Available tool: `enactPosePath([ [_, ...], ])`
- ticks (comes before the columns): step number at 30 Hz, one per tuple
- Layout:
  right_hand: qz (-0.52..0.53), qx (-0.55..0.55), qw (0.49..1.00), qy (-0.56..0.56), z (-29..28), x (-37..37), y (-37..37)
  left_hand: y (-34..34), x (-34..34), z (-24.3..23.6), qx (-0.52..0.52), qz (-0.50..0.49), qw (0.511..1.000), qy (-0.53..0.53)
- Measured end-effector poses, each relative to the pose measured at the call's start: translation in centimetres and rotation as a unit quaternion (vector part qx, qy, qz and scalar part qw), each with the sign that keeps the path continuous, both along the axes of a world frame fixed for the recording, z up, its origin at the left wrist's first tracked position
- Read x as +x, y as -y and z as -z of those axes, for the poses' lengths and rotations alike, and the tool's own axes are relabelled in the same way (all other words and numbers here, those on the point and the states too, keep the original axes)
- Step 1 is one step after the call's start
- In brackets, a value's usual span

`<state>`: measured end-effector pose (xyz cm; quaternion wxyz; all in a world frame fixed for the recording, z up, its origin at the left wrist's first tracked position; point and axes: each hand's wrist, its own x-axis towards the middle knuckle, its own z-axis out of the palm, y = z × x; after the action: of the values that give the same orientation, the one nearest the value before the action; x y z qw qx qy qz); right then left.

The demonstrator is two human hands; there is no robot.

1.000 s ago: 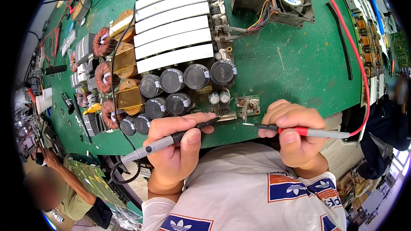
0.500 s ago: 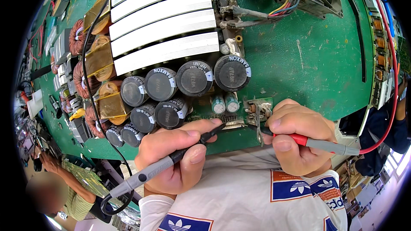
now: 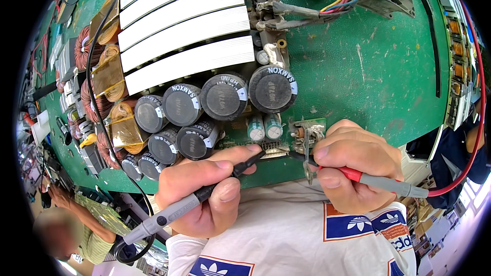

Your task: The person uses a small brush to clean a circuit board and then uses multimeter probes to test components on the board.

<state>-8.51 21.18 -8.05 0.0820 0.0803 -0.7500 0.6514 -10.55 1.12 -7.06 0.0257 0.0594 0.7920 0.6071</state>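
Observation:
My left hand (image 3: 190, 179) is closed around a grey and black test probe (image 3: 179, 207). Its dark tip points at a pale connector (image 3: 275, 150) on the front edge of a large circuit board; I cannot tell whether it touches. Between the fingers and thumb of my right hand (image 3: 376, 154) is a red and grey test probe (image 3: 353, 174). That probe's dark front end passes behind a metal bracket on a small board piece (image 3: 309, 138). Two small green capacitors (image 3: 265, 127) stand behind the connector, beside several big black capacitors (image 3: 223, 97).
White heatsink bars (image 3: 189, 64) and copper coils (image 3: 123, 135) cover the board's back and left. A wired fan (image 3: 381, 0) sits at the far right on the green mat (image 3: 353, 82). The black lead (image 3: 97, 97) crosses the coils. Another person (image 3: 97, 235) is at lower left.
The large board appears shifted slightly left in view. My left hand and its probe have moved a little left and down. The right probe's front end sits slightly farther left.

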Motion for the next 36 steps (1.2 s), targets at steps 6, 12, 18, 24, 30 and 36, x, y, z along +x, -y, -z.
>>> enactPosePath([
  [6,-0.002,-0.001,1.0,-0.011,0.2,0.0,0.1,-0.2,0.1,0.0,0.002,-0.01,1.0,0.003],
  [12,-0.006,0.001,1.0,-0.02,0.3,-0.1,0.0,-0.2,0.0,-0.2,-0.002,-0.01,1.0,0.004],
  [18,-0.008,0.012,1.0,-0.02,0.2,-0.1,0.0,1.0,-0.7,0.0,0.035,0.076,0.996,-0.022],
  [24,-0.018,0.031,0.999,-0.034,0.2,0.0,0.1,0.7,-0.5,-0.7,0.006,0.065,0.998,-0.007],
  [30,-0.02,0.041,0.998,-0.04,0.3,0.2,0.1,1.1,-0.6,0.1,0.039,0.071,0.997,-0.02],
  [36,-0.023,0.04,0.998,-0.04,0.3,0.1,0.1,1.2,-0.5,-0.3,-0.001,0.083,0.996,-0.013],
])
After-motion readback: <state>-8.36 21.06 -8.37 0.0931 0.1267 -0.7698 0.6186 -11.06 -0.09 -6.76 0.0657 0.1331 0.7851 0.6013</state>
